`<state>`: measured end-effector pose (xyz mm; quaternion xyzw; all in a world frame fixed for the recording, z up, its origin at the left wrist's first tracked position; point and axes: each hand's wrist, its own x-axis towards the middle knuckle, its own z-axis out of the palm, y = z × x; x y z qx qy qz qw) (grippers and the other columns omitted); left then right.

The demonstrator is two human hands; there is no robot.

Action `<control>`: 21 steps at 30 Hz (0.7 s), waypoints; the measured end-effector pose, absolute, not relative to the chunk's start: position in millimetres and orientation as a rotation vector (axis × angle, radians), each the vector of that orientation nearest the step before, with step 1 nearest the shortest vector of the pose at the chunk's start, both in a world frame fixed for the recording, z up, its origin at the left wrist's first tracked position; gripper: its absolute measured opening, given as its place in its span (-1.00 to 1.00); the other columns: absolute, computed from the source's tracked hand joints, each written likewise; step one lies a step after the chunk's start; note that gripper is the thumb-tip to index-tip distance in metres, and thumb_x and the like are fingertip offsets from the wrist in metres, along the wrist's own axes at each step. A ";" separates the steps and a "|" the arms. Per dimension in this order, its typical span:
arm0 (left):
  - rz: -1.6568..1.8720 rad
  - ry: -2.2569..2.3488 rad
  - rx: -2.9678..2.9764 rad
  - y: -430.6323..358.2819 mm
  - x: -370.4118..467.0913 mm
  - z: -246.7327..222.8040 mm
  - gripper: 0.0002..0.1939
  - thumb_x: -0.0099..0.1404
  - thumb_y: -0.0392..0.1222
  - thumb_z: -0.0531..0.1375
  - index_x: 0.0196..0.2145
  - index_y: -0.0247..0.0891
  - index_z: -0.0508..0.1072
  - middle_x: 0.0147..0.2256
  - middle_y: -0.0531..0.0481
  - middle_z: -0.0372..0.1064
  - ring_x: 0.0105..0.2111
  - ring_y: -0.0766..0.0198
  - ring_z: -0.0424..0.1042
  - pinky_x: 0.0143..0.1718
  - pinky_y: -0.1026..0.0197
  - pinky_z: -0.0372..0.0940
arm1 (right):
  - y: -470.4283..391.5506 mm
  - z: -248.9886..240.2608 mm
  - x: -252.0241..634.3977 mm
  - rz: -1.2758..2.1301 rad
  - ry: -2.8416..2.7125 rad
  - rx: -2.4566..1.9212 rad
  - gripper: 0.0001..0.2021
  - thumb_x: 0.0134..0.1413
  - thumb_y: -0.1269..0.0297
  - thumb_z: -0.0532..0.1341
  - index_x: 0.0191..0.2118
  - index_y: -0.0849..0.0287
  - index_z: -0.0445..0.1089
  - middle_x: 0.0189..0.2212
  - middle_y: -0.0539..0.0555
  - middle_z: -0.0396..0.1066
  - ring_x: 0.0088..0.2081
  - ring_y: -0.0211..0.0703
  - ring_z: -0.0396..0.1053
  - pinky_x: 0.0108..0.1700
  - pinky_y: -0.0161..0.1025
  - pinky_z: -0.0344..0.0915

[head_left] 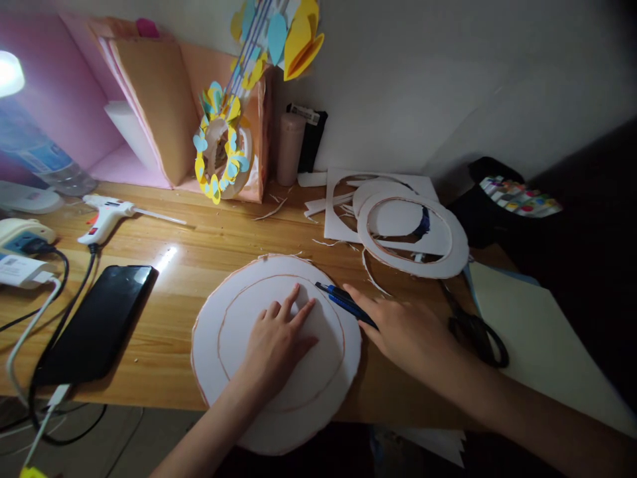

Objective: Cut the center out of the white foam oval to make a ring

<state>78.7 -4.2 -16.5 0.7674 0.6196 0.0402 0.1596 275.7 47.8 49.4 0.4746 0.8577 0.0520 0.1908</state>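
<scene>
A round white board [293,352] lies on the wooden table, its front edge reaching past the table's edge. An inner circle is drawn or scored on it in an orange-brown line. My left hand [281,338] rests on the board inside that circle, fingers spread. My right hand [403,328] grips a blue utility knife [343,302] at the board's right side. The knife's tip points left, close to the upper right of the inner circle; whether it touches the board I cannot tell.
A white ring [365,229] and cut board pieces lie behind, near black scissors [480,338]. On the left are a phone [97,325], a glue gun [107,216] and cables. A paper-flower hanging [219,146] dangles at the back.
</scene>
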 end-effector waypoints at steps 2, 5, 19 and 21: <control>0.113 1.778 2.202 -4.2 78.8 -17.6 -0.39 0.29 -0.08 0.17 0.26 -0.05 0.14 0.31 -0.16 -0.01 -0.01 -0.04 0.33 -0.06 -0.05 0.30 | 45.6 50.3 274.4 0.140 2.410 1.338 -0.45 0.17 0.34 0.12 0.28 0.04 0.12 -0.38 0.12 0.55 -0.44 -0.06 0.51 -0.45 -0.22 0.35; 0.113 1.777 2.216 -4.5 78.9 -18.7 -0.40 0.29 -0.08 0.17 0.26 -0.06 0.14 0.31 -0.17 -0.02 -0.02 -0.03 0.34 -0.07 -0.05 0.30 | 42.5 51.7 272.5 0.119 2.397 1.365 -0.44 0.15 0.37 0.14 0.28 0.01 0.13 -0.41 0.07 0.55 -0.44 -0.06 0.51 -0.47 -0.23 0.35; 0.072 1.787 2.229 -5.1 79.6 -20.1 -0.40 0.29 -0.07 0.17 0.26 -0.06 0.15 0.32 -0.12 -0.05 -0.03 -0.02 0.34 -0.07 -0.04 0.32 | 27.7 45.2 271.2 0.271 2.379 1.389 -0.42 0.10 0.47 0.15 0.26 0.06 0.17 -0.45 0.05 0.52 -0.55 -0.11 0.48 -0.60 -0.27 0.28; 0.060 1.799 2.234 -5.6 80.1 -19.6 -0.40 0.29 -0.08 0.17 0.26 -0.05 0.15 0.32 -0.11 -0.06 -0.05 -0.02 0.35 -0.09 -0.04 0.32 | 25.4 45.3 276.1 0.300 2.396 1.388 -0.40 0.09 0.46 0.16 0.27 0.01 0.15 -0.49 0.02 0.51 -0.58 -0.12 0.46 -0.62 -0.28 0.25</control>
